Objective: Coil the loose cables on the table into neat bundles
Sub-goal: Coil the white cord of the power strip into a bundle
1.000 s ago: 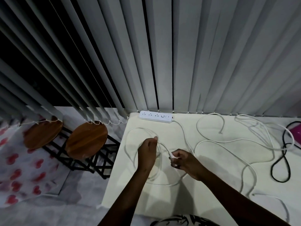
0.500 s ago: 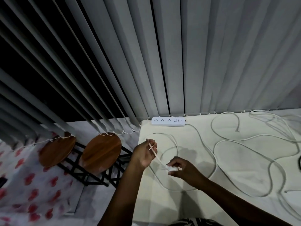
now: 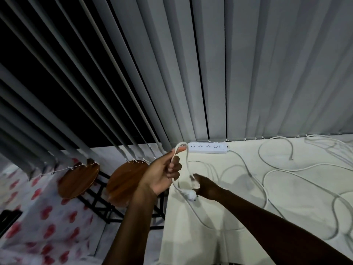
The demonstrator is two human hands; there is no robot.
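Both hands held one thin white cable point(image 3: 188, 161): left hand point(image 3: 162, 175) pinched its raised loop, right hand point(image 3: 205, 186) gripped the strand hanging just below-right.

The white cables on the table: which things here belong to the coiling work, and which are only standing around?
Belong to the job:
- white cable, looped over the left hand
- right hand, holding the cable near its plug
- loose cables on the table
- power strip

Just lying about:
- two wooden stools
- vertical blinds
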